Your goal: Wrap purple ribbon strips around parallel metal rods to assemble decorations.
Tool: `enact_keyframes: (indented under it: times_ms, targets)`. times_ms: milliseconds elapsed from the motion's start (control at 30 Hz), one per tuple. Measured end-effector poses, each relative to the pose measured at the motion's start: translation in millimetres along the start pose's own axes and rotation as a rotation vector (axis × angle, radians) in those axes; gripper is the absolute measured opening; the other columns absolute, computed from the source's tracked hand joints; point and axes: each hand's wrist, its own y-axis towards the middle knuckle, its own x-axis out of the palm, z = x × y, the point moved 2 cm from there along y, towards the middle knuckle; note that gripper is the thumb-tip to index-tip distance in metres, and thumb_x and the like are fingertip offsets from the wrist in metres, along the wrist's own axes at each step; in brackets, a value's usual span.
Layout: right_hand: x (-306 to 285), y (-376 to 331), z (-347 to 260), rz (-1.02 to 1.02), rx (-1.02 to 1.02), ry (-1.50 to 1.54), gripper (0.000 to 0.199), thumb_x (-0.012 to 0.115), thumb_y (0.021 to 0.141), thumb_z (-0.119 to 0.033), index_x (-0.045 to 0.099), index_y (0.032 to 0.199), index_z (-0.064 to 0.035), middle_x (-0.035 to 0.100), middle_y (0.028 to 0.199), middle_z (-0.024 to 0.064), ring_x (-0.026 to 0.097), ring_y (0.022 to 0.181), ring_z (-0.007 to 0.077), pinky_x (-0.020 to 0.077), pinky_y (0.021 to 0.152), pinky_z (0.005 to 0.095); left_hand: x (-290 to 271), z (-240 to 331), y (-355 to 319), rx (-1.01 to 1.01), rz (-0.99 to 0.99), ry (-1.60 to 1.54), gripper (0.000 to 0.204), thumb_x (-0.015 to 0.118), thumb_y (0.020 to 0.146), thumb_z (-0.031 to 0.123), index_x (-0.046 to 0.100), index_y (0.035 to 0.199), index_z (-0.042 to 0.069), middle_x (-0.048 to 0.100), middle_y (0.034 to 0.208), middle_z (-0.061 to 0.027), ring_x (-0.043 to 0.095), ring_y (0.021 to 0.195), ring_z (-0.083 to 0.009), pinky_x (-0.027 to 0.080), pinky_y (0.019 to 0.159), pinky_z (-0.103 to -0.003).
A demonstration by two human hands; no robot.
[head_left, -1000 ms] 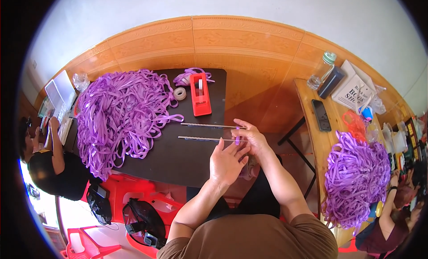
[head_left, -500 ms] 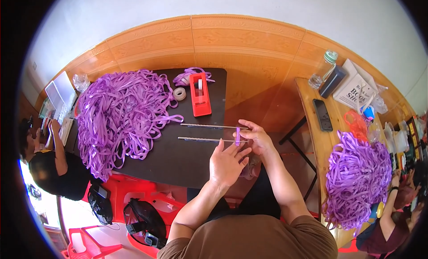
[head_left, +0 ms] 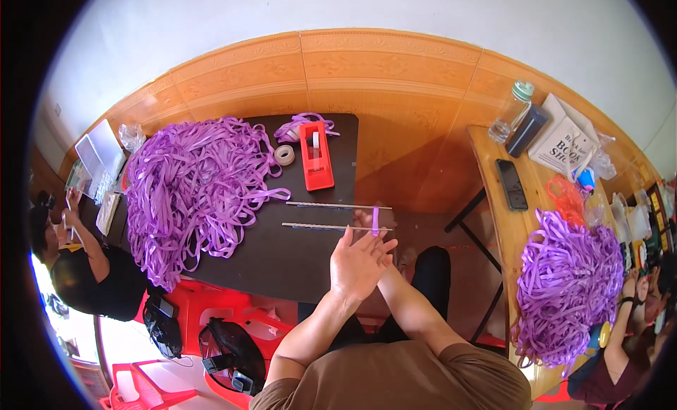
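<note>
Two thin metal rods, the far rod (head_left: 338, 205) and the near rod (head_left: 335, 227), stick out side by side past the right edge of the dark table. A purple ribbon strip (head_left: 376, 219) spans both rods close to their free ends. My left hand (head_left: 354, 265) has its fingers stretched out and apart, its fingertips at the near rod beside the ribbon. Mostly behind it is my right hand (head_left: 364, 219); a few fingertips show between the rods, left of the ribbon. The rest of its fingers are hidden, so their grip does not show.
On the dark table (head_left: 282, 269) lie a large purple ribbon heap (head_left: 190, 191), a tape roll (head_left: 284, 155) and a red tape dispenser (head_left: 316, 159). The wooden table (head_left: 486, 152) at right carries a phone (head_left: 511, 184), bottles and another ribbon heap (head_left: 568, 290). Other people sit at both sides.
My right hand has moved from the right of the ribbon, at the rod ends, to behind my left hand and under the rods. My left hand stays nearly in place.
</note>
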Motion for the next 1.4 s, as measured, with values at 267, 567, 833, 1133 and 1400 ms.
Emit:
enact_keyframes:
  times_ms: [267,567,833,1133,1400]
  targets:
    - [90.7,21.2,-90.6,0.272,0.338,-0.550,0.034,0.052,0.094,-0.032,0.055,0.117,-0.0069,0.062,0.102,0.0129,0.061,0.091,0.0219,0.0515,0.077,0.0371,-4.2,-1.4,0.7,0.066,-0.014,0.195,0.059,0.038,0.096,0.045,0.040,0.131,-0.002,0.044,0.132,-0.0117,0.045,0.117,-0.0272,0.035,0.094,-0.038]
    - [134.2,52.8,-87.7,0.223,0.330,-1.120,0.007,0.063,0.084,-0.004,0.064,0.090,-0.0034,0.066,0.075,0.0090,0.062,0.065,0.0145,0.0515,0.062,0.0259,6.8,-2.8,0.3,0.167,0.062,0.252,0.035,0.044,0.098,0.031,0.047,0.121,0.006,0.051,0.118,-0.0068,0.052,0.107,-0.0252,0.040,0.086,-0.039]
    - [127.0,47.4,-112.5,0.246,0.268,-1.112,0.004,0.064,0.081,0.000,0.065,0.084,0.0007,0.066,0.075,0.0102,0.062,0.067,0.0151,0.0489,0.061,0.0266,12.7,-10.9,4.6,0.115,0.053,0.341,0.041,0.040,0.098,0.035,0.042,0.125,0.004,0.043,0.131,-0.0116,0.047,0.115,-0.0285,0.038,0.091,-0.042]
    - [61.6,18.4,-123.6,0.334,0.240,-1.542,0.013,0.061,0.087,-0.010,0.065,0.094,0.0006,0.068,0.087,0.0102,0.064,0.077,0.0157,0.0497,0.067,0.0253,5.7,-20.7,-35.8,-0.134,-0.354,0.689,0.039,0.047,0.097,0.022,0.049,0.130,0.001,0.055,0.127,-0.0076,0.055,0.106,-0.0153,0.044,0.086,-0.027]
    - [15.1,-39.0,-147.3,0.182,0.205,-2.137,0.025,0.067,0.080,-0.016,0.066,0.101,-0.0017,0.068,0.085,0.0140,0.066,0.080,0.0245,0.0510,0.072,0.0332,1.2,118.6,-73.6,0.862,0.089,1.457,0.011,0.063,0.084,0.005,0.068,0.091,-0.002,0.067,0.084,-0.0132,0.064,0.082,-0.0201,0.050,0.072,-0.030]
